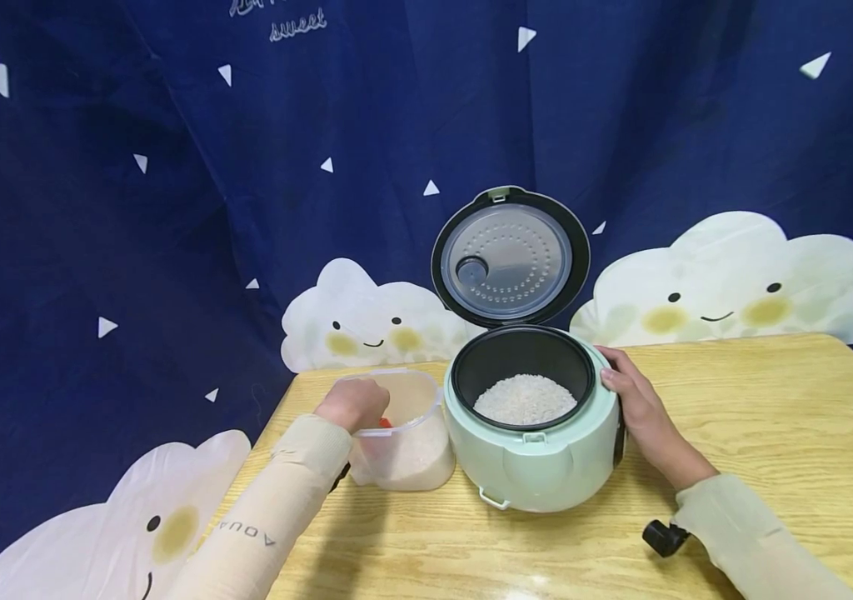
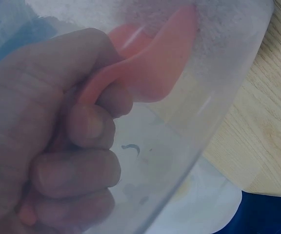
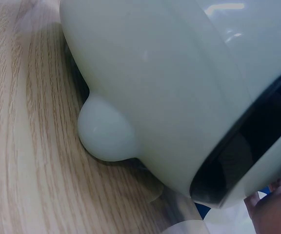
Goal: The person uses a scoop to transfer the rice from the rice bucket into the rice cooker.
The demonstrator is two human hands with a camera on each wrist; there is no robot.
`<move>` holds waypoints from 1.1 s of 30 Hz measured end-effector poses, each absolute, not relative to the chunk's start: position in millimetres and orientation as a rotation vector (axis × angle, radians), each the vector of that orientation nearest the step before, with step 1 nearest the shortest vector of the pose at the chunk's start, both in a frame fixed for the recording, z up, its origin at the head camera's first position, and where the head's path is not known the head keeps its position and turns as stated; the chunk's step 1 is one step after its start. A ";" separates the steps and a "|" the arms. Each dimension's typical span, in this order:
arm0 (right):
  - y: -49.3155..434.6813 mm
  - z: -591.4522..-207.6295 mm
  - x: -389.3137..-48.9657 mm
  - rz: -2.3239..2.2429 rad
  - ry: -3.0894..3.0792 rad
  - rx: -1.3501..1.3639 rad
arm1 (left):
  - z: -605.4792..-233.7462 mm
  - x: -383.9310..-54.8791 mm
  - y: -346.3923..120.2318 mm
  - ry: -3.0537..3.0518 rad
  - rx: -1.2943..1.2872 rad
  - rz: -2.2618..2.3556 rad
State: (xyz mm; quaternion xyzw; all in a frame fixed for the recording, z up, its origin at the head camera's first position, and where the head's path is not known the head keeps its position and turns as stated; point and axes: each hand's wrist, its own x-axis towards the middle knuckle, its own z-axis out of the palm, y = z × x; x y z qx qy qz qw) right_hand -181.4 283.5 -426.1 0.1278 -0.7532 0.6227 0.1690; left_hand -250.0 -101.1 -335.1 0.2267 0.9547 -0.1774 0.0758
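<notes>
My left hand (image 1: 355,402) reaches into a clear plastic container (image 1: 437,446) holding white rice. Its fingers curl round the handle of a red scoop (image 2: 152,66); the scoop's bowl is at the rice in the left wrist view. To the right, a mint-green rice cooker (image 1: 539,479) stands with its lid (image 1: 509,258) raised. White rice (image 1: 526,402) lies in its dark inner pot (image 1: 482,367). My right hand (image 1: 644,417) rests against the cooker's right side, thumb and fingers at the upper edge; only a bit of it shows in the right wrist view.
The wooden table (image 1: 771,442) carries both vessels, with the container close beside the cooker's left side. Behind them hangs a dark blue curtain (image 1: 366,108) with white triangles and smiling clouds. A black camera mount (image 1: 664,537) sticks out by my right sleeve.
</notes>
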 end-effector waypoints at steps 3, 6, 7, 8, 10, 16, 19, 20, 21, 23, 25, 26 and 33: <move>283.6 -426.1 -181.2 1.770 -2.144 0.360 | -335.1 -249.8 -101.1 2.865 0.679 -0.528; 283.8 -426.2 -180.7 1.771 -2.146 0.358 | -335.3 -249.7 -101.2 2.866 0.680 -0.528; 283.8 -426.2 -180.5 1.773 -2.146 0.359 | -335.4 -249.6 -101.3 2.866 0.680 -0.529; 284.0 -426.2 -180.5 1.774 -2.145 0.362 | -335.4 -249.5 -101.3 2.867 0.679 -0.529; 284.0 -426.0 -180.2 1.778 -2.142 0.366 | -335.4 -249.4 -101.1 2.868 0.679 -0.531; 283.7 -425.7 -180.0 1.780 -2.135 0.367 | -335.6 -249.6 -100.6 2.866 0.674 -0.546; 283.5 -425.8 -180.6 1.778 -2.134 0.365 | -335.9 -249.4 -100.5 2.865 0.665 -0.553; 283.3 -425.8 -180.7 1.779 -2.134 0.365 | -336.1 -249.3 -100.5 2.864 0.663 -0.556; 283.1 -425.8 -180.7 1.780 -2.134 0.363 | -336.2 -249.2 -100.5 2.863 0.659 -0.557; 282.8 -425.7 -180.8 1.781 -2.133 0.361 | -336.8 -249.1 -100.7 2.862 0.657 -0.560; 282.3 -425.5 -180.5 1.784 -2.133 0.358 | -337.2 -249.1 -101.1 2.864 0.658 -0.559; 282.3 -425.5 -180.5 1.783 -2.133 0.358 | -337.5 -249.2 -101.2 2.865 0.660 -0.559; 283.0 -425.9 -180.4 1.769 -2.141 0.356 | -337.4 -250.0 -101.4 2.874 0.675 -0.561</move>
